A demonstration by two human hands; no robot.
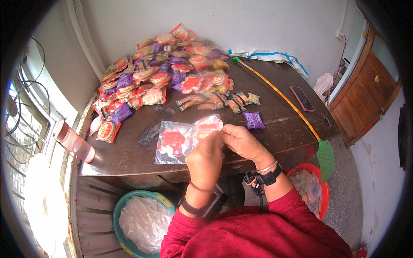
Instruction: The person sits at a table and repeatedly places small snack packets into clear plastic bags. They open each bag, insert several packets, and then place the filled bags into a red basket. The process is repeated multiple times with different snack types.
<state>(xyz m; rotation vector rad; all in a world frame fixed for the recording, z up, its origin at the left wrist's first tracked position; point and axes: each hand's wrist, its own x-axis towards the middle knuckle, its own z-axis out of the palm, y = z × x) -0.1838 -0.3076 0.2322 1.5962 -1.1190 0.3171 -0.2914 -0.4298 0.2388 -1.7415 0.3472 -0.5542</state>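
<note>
My left hand point(206, 156) and my right hand point(240, 142) meet above the table's front edge, fingertips pinched together on a clear plastic packet point(207, 125) with a red and white flower-shaped print. What lies between the fingertips is hidden. Left of my hands, a second clear packet point(174, 142) with a red flower-shaped piece rests on the dark wooden table point(135, 161). Beyond them lie several small orange-brown snack packets point(190, 101) with dark bands, and a purple sachet point(254, 120) is near my right hand.
A large heap of wrapped snacks point(155, 75) covers the back left. A pink bottle point(74, 142) stands at left. A fly swatter point(284, 103), a phone point(302, 98) and scissors point(327, 119) lie at right. Below are a green basin point(116, 222) of clear bags and a red basin point(325, 203).
</note>
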